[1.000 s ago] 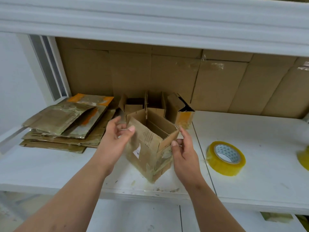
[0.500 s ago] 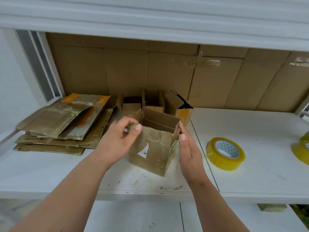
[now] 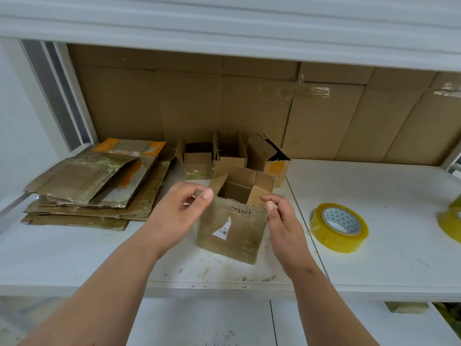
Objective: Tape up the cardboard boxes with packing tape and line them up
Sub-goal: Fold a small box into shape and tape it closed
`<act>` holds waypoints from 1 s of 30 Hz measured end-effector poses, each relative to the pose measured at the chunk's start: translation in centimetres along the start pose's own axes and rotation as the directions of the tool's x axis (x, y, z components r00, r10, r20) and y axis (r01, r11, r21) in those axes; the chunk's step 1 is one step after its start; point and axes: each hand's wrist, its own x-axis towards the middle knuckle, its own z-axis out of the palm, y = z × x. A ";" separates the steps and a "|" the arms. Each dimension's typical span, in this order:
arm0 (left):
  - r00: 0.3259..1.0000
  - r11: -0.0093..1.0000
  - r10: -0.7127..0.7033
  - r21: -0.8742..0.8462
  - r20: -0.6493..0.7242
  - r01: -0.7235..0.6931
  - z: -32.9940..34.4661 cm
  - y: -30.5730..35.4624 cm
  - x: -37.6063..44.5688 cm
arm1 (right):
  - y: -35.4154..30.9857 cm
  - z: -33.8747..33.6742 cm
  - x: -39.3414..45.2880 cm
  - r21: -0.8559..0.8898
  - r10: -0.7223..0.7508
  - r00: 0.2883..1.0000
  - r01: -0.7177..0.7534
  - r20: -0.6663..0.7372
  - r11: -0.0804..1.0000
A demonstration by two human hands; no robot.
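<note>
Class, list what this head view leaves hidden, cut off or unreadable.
- Second tape roll: cut off by the right edge of the head view.
- Label on the held box: print too small to read.
- Box's floor: hidden by its own walls.
- Lowest flat cardboard: covered by the sheets stacked above.

1. The small cardboard box (image 3: 230, 231) at the centre carries a torn white label (image 3: 222, 229) on its near face.
2. The label shows a barcode fragment and the digits "10"; the remaining print is too small to read.
3. No other legible text is visible.
</note>
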 end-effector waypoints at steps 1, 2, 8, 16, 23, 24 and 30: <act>1.000 1.000 -0.019 -0.008 -0.004 0.019 0.0 0.0 0.1 | 0.0 0.0 0.0 0.003 0.008 1.000 -0.007 -0.011 1.000; 0.999 0.999 -0.036 -0.019 -0.006 0.036 0.0 0.0 0.1 | -0.2 0.0 0.0 0.032 0.029 0.999 -0.028 -0.014 0.999; 0.994 0.984 -0.074 -0.155 0.080 0.086 0.0 -0.4 0.3 | -0.8 -0.8 -0.2 -0.051 -0.024 0.998 0.027 0.058 0.998; 0.991 0.971 -0.096 -0.211 0.097 0.115 0.4 -0.4 0.6 | -1.6 -1.9 -0.4 -0.112 0.052 0.977 -0.029 0.207 0.993; 0.997 0.990 -0.078 -0.115 0.030 0.081 0.9 -0.4 0.9 | -1.0 -1.7 0.3 0.217 0.070 0.990 -0.095 0.120 0.972; 0.994 0.985 -0.087 -0.142 0.061 0.095 0.7 -0.5 1.0 | -1.0 -1.7 0.4 0.209 0.072 0.989 -0.099 0.132 0.973; 0.975 0.980 -0.120 -0.136 0.186 0.146 0.1 -0.2 2.2 | -1.6 -1.6 1.3 0.151 0.084 0.979 -0.113 0.187 0.982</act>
